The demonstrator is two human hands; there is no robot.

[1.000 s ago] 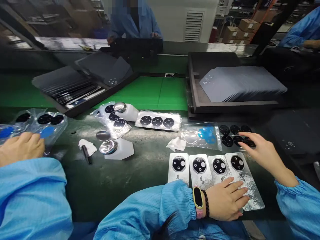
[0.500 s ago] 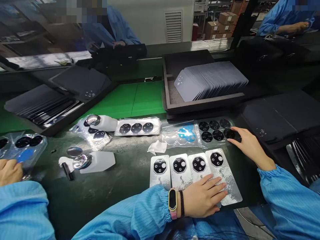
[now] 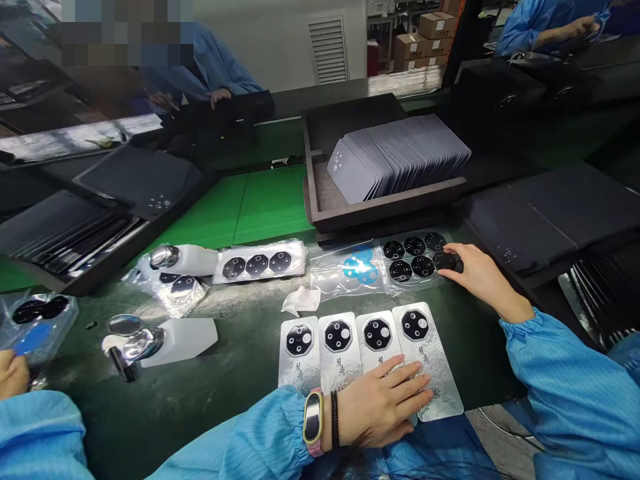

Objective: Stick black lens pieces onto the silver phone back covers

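Four silver phone back panels (image 3: 443, 390) lie in a row at the table's near side, each with a black octagonal camera area at its top and dark lettering below. My left hand (image 3: 383, 403) rests flat across the lower parts of the right-hand panels, fingers spread, wearing a yellow-and-pink band and a dark bracelet. At the right end of a clear sheet (image 3: 383, 263) of black round camera stickers, my right hand (image 3: 483, 277) pinches the lower right camera sticker (image 3: 445, 261) between thumb and index finger. Whether that sticker is lifted off the sheet I cannot tell.
A black tray (image 3: 380, 213) of stacked grey panels stands behind the sheet. Two white bottles (image 3: 187, 340) with metal tops, a black pen (image 3: 121, 365) and a white cloth (image 3: 301, 300) lie leftward. A co-worker's hand (image 3: 13, 373) is at the left edge.
The camera view has shifted, so the table things appear further left. My right hand stays at the same sticker, its fingers set further over it. My left hand remains on the panels.
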